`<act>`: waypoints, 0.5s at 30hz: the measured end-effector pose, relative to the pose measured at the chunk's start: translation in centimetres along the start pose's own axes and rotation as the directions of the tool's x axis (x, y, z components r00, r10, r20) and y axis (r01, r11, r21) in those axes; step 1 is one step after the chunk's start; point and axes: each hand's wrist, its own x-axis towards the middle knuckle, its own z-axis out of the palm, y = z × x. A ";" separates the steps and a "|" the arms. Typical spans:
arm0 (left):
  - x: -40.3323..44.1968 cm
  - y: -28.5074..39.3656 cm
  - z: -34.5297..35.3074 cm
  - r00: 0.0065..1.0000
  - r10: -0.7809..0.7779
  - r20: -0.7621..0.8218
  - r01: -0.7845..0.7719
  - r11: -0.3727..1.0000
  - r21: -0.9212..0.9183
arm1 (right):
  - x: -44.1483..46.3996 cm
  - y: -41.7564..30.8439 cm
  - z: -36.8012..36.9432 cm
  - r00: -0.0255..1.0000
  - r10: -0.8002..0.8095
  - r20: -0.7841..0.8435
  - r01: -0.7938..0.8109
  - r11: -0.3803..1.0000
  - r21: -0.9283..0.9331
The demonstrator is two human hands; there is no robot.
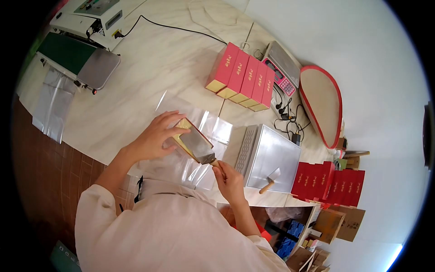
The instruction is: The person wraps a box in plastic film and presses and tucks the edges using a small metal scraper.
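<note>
Beige shirt [167, 231], nearest. Bench [158, 59], bearing clear film [216, 127]. Box [181, 143], over film, held by left fingers [176, 131], moderately spread. Scraper [208, 158], blade at box's end, handle closed in right fingers [220, 174].

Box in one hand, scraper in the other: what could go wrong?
The scraper could nick the box's yellow wall, as its blade is right at the box. The left hand holds the box tilted, so it might slip. The spare scraper's handle juts past the tray and could get knocked.
</note>
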 end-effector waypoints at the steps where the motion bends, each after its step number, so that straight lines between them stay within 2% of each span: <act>1: 0.2 0.0 0.1 0.998 -0.011 0.061 0.016 0.997 -0.073 | 0.0 -0.1 0.0 1.000 -0.001 0.018 0.001 1.000 0.003; 10: 2.4 -0.4 1.6 0.977 0.153 0.146 -0.126 0.976 -0.177 | 0.4 0.4 -0.4 0.996 0.023 0.085 -0.024 1.000 0.011; 15: 3.0 -0.7 2.1 0.984 0.123 0.132 -0.087 0.965 -0.247 | 0.5 0.8 -0.4 0.998 -0.017 0.064 0.014 0.998 0.053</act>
